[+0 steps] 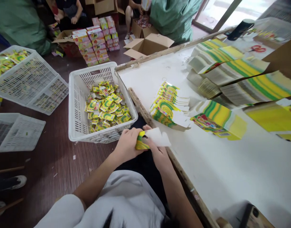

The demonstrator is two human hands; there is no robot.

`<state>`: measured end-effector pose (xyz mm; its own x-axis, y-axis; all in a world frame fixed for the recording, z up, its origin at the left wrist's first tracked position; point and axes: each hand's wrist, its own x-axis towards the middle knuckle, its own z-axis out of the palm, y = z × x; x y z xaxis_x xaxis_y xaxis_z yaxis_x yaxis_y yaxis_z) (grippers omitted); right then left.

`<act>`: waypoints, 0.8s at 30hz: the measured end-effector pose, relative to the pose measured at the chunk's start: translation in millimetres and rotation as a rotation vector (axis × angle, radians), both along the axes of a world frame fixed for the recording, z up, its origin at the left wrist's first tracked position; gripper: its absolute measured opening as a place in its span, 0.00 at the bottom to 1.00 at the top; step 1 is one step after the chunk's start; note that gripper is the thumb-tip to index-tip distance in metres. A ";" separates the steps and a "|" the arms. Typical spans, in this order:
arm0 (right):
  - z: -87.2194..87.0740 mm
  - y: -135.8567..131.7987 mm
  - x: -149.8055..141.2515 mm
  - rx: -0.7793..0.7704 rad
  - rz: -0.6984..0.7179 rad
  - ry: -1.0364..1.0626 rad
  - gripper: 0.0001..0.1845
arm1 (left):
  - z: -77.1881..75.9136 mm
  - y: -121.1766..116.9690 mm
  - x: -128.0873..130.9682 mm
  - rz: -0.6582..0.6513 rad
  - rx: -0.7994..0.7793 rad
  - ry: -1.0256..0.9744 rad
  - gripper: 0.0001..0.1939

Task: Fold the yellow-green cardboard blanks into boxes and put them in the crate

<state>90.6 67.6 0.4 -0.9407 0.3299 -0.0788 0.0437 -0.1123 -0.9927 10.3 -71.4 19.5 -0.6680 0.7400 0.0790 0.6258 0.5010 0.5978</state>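
Observation:
Between my two hands, over my lap by the table edge, is a small yellow-and-green printed carton (142, 144) with a white flap sticking out to the right. My left hand (127, 144) is closed around its left side. My right hand (157, 152) grips the other side, thumb lying across the carton near the white flap. Just beyond my hands, a white plastic basket (75, 123) holds a heap of small yellow-green packets (108, 106). On the table close to my right hand lies a fanned row of partly folded yellow cartons (165, 106).
Stacks of flat yellow-green cartons (250, 69) cover the table's right side, with red scissors (258, 48) behind. A phone (252, 217) lies at the near edge. More baskets (29, 82), an open cardboard box (147, 47) and stacked pink boxes (93, 44) stand on the floor. Two people sit beyond.

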 end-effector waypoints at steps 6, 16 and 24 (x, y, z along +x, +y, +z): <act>-7.7 -0.4 -4.8 -0.299 0.120 -0.104 0.34 | -7.1 2.0 5.1 -0.105 0.069 -0.051 0.36; -11.8 -3.0 -5.3 -0.112 0.058 -0.014 0.33 | -13.2 2.1 -4.0 -0.020 0.052 -0.181 0.36; -24.5 -1.0 -10.9 0.562 0.114 0.193 0.23 | -25.2 -5.0 -9.7 0.189 0.148 -0.480 0.38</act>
